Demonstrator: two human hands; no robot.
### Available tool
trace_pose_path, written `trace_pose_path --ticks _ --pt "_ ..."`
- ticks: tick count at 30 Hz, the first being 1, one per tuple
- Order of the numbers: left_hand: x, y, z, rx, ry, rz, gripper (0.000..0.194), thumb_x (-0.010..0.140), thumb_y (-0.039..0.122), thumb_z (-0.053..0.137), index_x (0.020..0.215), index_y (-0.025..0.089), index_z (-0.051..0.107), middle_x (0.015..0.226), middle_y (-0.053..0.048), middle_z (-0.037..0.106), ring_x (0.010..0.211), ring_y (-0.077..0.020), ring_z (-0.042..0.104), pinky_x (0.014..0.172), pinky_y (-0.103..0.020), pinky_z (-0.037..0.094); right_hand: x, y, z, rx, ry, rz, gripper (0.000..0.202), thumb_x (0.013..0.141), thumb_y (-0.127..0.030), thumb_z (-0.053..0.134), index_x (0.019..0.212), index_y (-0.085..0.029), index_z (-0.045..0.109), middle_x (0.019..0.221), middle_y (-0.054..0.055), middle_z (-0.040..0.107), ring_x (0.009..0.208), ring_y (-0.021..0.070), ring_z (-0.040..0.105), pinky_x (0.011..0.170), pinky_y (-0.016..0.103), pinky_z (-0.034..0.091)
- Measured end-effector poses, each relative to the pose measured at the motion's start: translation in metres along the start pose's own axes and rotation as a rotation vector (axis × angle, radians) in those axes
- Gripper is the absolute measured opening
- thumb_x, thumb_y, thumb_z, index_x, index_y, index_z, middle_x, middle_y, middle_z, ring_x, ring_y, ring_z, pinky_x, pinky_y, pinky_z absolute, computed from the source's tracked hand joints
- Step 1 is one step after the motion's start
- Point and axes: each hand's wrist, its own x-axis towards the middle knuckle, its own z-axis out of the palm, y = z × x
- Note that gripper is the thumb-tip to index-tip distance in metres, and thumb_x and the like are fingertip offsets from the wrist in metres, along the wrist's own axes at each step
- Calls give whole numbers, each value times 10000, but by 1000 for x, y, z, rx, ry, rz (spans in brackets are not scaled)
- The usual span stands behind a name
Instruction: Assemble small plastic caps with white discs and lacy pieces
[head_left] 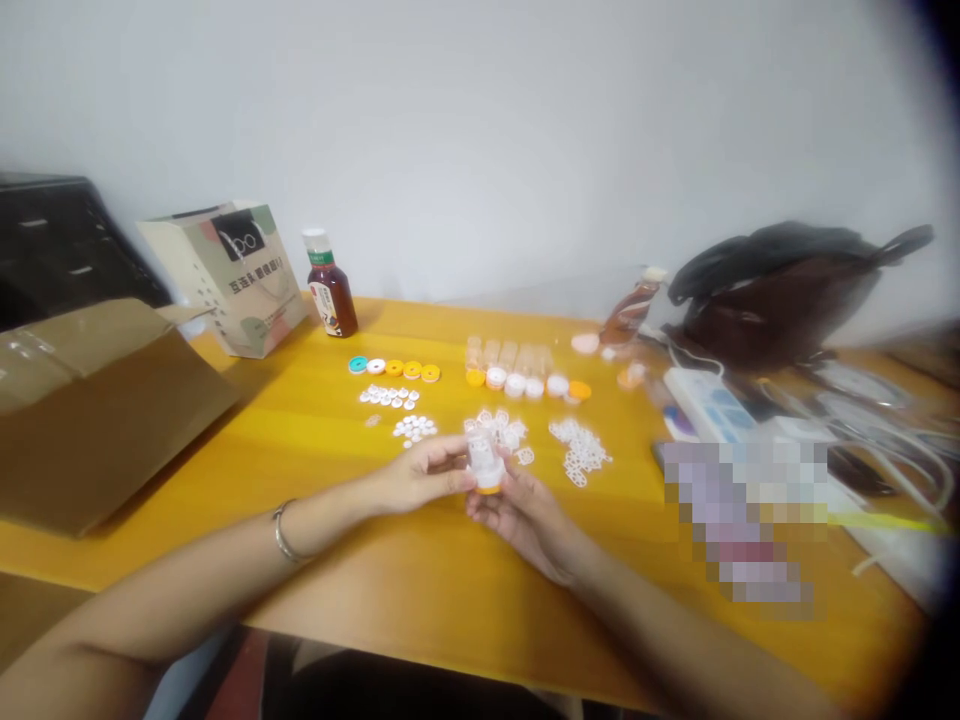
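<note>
Holding a small clear container (485, 463) between them, the left hand (416, 476) and right hand (534, 515) meet over the table (367, 570), white discs (415, 430) lying to their far left and white pieces (580, 448) to their far right.

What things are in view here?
Table: 1, yellow, below
Wall: 1, whitish, behind
Cardboard box: 1, brown, left
Case: 1, black, far left
Paper bag: 1, cream, back left
Bottles: 2, reddish brown, back
Ring caps: 5, teal, white, orange, left centre
Small discs: many, white, left centre
Containers: about five, clear, back centre
Other caps: 6, white and orange, centre
Openwork pieces: many, white, centre
Soft bag: 1, dark, back right
Block: 1, white-blue, right
Cables: several, white, right
Pixelated patch: 1, mixed, right
Held container: 1, clear, white, orange, centre
Bracelet: 1, silver, left wrist
Left hand: 1, bare, centre
Right hand: 1, bare, centre
</note>
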Motion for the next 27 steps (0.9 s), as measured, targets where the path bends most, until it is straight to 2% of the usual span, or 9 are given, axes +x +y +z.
trace_pose_path --ticks 6,11,14,19,21,23,25,27 --pt "1 -4 6 189 212 56 354 796 368 554 1042 115 587 993 -104 609 923 -205 548 829 -314 417 2 4 2 -94 53 -39 252 726 -344 656 907 -170 636 840 43 675 764 126 619 779 272 465" --pt "2 -9 9 223 288 42 347 795 348 559 1055 120 585 1024 -104 609 970 -219 540 864 -328 406 4 7 3 -147 165 -122 266 702 -299 685 947 -202 651 931 30 672 803 126 608 800 277 462" --pt "2 -9 10 184 316 33 336 786 348 571 1031 120 593 998 -98 618 938 -209 550 833 -309 419 4 10 4 -142 173 -146 250 729 -324 658 948 -204 647 942 31 668 803 123 601 805 277 450" --pt "1 -12 12 68 298 15 344 780 359 583 1023 116 592 880 -77 629 824 -174 577 751 -266 437 2 13 9 -101 101 -80 334 794 -467 531 886 -162 632 801 61 668 772 161 604 778 314 434" --pt "1 -13 12 13 248 4 364 785 374 575 1038 111 579 781 -62 623 662 -135 576 646 -243 445 0 12 12 -50 76 -60 388 804 -517 482 832 -157 626 754 57 656 741 160 598 759 306 428" --pt "1 -13 12 -52 167 12 374 802 383 550 1054 107 564 734 -58 616 549 -105 546 569 -231 438 -1 9 15 18 68 -62 381 810 -508 480 695 -167 606 679 32 630 692 141 579 726 279 422" --pt "1 -13 12 -93 112 27 371 814 386 532 1057 107 558 724 -61 612 514 -98 535 544 -231 435 -3 6 17 50 55 -47 391 805 -483 505 577 -170 563 628 15 601 655 127 557 700 258 412" --pt "0 -12 13 -75 137 30 361 807 382 542 1048 114 566 729 -62 610 544 -109 550 566 -234 443 -3 5 19 38 22 -1 429 798 -527 482 577 -168 563 620 22 594 649 135 551 696 264 406"
